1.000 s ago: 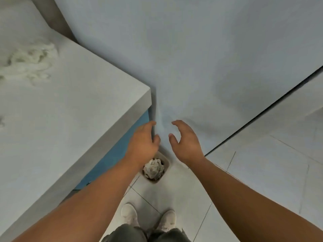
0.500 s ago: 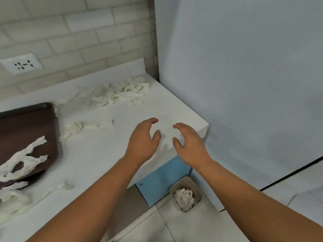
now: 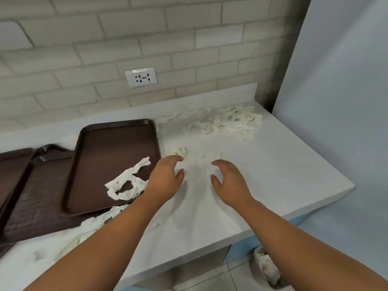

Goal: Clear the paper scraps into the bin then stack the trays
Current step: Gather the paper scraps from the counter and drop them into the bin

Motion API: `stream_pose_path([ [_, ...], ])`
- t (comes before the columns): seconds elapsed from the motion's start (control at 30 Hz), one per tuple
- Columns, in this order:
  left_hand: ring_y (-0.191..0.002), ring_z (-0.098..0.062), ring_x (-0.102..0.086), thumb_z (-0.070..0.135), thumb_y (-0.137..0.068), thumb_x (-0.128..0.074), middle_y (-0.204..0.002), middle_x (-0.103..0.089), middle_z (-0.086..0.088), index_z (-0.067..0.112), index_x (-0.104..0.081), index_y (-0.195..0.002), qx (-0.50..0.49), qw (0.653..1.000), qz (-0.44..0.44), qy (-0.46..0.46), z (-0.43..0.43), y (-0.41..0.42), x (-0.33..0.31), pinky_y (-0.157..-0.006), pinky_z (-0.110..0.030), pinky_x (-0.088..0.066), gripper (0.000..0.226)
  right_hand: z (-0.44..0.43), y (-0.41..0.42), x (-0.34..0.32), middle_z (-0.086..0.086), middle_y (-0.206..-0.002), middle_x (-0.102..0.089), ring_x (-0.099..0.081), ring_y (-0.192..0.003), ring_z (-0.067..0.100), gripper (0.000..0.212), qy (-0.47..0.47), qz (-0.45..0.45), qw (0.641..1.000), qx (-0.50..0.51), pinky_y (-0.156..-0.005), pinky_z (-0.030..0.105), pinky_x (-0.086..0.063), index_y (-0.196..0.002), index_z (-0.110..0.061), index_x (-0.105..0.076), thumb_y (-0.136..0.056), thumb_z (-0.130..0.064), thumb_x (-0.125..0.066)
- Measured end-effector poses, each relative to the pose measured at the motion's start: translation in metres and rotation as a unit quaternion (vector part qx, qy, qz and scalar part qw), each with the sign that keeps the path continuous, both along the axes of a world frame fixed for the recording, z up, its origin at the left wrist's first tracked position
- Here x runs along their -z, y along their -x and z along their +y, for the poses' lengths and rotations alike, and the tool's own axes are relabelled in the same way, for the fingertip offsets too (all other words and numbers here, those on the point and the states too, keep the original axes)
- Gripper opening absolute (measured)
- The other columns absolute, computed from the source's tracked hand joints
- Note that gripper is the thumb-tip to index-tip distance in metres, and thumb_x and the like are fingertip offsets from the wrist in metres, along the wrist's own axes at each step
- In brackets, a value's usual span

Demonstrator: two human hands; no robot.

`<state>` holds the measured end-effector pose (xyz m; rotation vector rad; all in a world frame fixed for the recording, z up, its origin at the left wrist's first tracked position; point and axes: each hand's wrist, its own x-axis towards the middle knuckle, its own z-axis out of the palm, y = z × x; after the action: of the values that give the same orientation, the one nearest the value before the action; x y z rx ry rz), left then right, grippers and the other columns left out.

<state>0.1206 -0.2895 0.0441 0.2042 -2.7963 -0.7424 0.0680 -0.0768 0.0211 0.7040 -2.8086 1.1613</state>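
Both hands, left [image 3: 165, 177] and right [image 3: 228, 181], hover empty with fingers loosely spread, just right of the nearest tray [image 3: 109, 143]. One paper scrap [image 3: 128, 183] lies on that tray, a small clump [image 3: 195, 154] is just right of it, and a bigger heap [image 3: 231, 121] lies further right. The bin [image 3: 265, 267] stands far right of the tray, down on the floor.

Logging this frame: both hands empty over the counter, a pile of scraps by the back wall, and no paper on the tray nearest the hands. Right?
Not quite: the head view shows a white paper scrap lying on that tray. The rest holds: left hand and right hand empty over the counter, pile of scraps by the back wall.
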Motion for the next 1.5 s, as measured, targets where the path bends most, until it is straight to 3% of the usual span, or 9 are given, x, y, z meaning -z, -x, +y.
stream_pose_path([
  [0.2, -0.128, -0.019, -0.046, 0.023, -0.093, -0.063, -0.135, -0.058, 0.002, 0.018, -0.058, -0.131, 0.033, 0.999, -0.021, 0.026, -0.068, 0.039, 0.013, -0.103, -0.027, -0.036, 0.039, -0.071, 0.046, 0.022, 0.008, -0.153, -0.036, -0.025, -0.143, 0.032, 0.052, -0.171, 0.022, 0.984, 0.053, -0.113, 0.046, -0.030, -0.143, -0.025, -0.043, -0.094, -0.041, -0.050],
  [0.43, -0.136, -0.020, -0.037, 0.030, -0.094, -0.061, -0.146, -0.046, 0.002, 0.020, -0.048, -0.141, 0.113, 0.989, -0.076, 0.057, -0.091, 0.098, 0.026, -0.108, -0.032, -0.038, 0.049, -0.098, 0.083, 0.043, 0.011, -0.156, -0.024, -0.022, -0.142, 0.032, 0.051, -0.273, -0.033, 0.954, 0.118, -0.111, 0.045, -0.033, -0.149, -0.033, -0.030, -0.100, -0.044, -0.033],
  [0.63, -0.128, -0.026, -0.042, 0.046, -0.092, -0.062, -0.143, -0.044, -0.004, 0.022, -0.036, -0.148, 0.182, 0.961, -0.152, 0.142, -0.085, 0.133, 0.038, -0.101, -0.040, -0.044, 0.066, -0.093, 0.082, 0.060, 0.010, -0.113, -0.059, -0.052, -0.111, 0.031, 0.034, -0.184, 0.022, 0.971, 0.154, -0.096, 0.042, -0.044, -0.109, -0.018, -0.072, -0.089, -0.040, -0.053],
  [0.87, -0.107, -0.026, -0.057, 0.031, -0.098, -0.056, -0.119, -0.054, -0.007, 0.019, -0.057, -0.130, 0.219, 0.948, -0.182, 0.146, -0.077, 0.146, 0.050, -0.083, -0.030, -0.041, 0.034, -0.088, 0.082, 0.052, 0.013, -0.088, -0.060, -0.055, -0.086, 0.030, 0.010, -0.114, 0.004, 0.977, 0.182, -0.069, 0.033, -0.041, -0.085, -0.002, -0.060, -0.092, -0.006, -0.054],
  [1.0, -0.103, -0.023, -0.059, 0.025, -0.098, -0.056, -0.113, -0.064, -0.004, 0.017, -0.063, -0.120, 0.193, 0.971, -0.135, 0.043, -0.073, 0.144, 0.038, -0.084, -0.030, -0.045, 0.024, -0.083, 0.074, 0.031, 0.001, -0.083, -0.059, -0.052, -0.073, 0.020, 0.013, 0.000, -0.081, 0.971, 0.223, -0.060, 0.021, -0.040, -0.093, -0.007, -0.053, -0.089, -0.002, -0.041],
  [1.07, -0.088, -0.018, -0.065, 0.021, -0.099, -0.056, -0.109, -0.067, -0.003, 0.020, -0.065, -0.114, 0.162, 0.976, -0.117, -0.082, -0.069, 0.141, 0.027, -0.075, -0.023, -0.048, 0.018, -0.080, 0.068, 0.022, 0.002, -0.096, -0.061, -0.055, -0.083, 0.018, 0.032, 0.015, -0.088, 0.973, 0.213, -0.071, 0.020, -0.041, -0.108, -0.011, -0.059, -0.088, 0.003, -0.039],
  [1.2, -0.067, -0.023, -0.068, 0.015, -0.103, -0.050, -0.108, -0.063, -0.012, 0.017, -0.064, -0.109, 0.111, 0.900, -0.163, -0.390, -0.058, 0.128, 0.002, -0.054, -0.032, -0.057, 0.016, -0.063, 0.063, 0.009, 0.007, -0.108, -0.062, -0.059, -0.097, 0.022, 0.025, 0.031, -0.063, 0.974, 0.215, -0.085, 0.025, -0.042, -0.111, -0.010, -0.065, -0.099, -0.008, -0.042],
  [1.37, -0.067, -0.019, -0.051, 0.021, -0.100, -0.045, -0.094, -0.058, -0.001, 0.027, -0.064, -0.102, 0.107, 0.906, -0.192, -0.363, -0.023, 0.117, -0.019, -0.050, -0.028, -0.044, 0.020, -0.027, 0.051, -0.011, 0.002, -0.066, -0.047, -0.045, -0.063, 0.017, 0.047, 0.029, -0.043, 0.972, 0.229, -0.060, 0.027, -0.033, -0.063, -0.012, -0.044, -0.098, -0.043, -0.051],
  [1.5, -0.051, -0.018, -0.033, 0.021, -0.088, -0.047, -0.071, -0.044, -0.002, 0.018, -0.059, -0.078, 0.077, 0.887, -0.215, -0.401, 0.025, 0.103, -0.034, -0.049, -0.025, -0.031, 0.015, 0.013, 0.036, -0.026, 0.001, -0.051, -0.029, -0.028, -0.049, 0.014, 0.057, 0.057, -0.030, 0.967, 0.246, -0.049, 0.024, -0.026, -0.056, -0.013, -0.029, -0.095, -0.046, -0.054],
])
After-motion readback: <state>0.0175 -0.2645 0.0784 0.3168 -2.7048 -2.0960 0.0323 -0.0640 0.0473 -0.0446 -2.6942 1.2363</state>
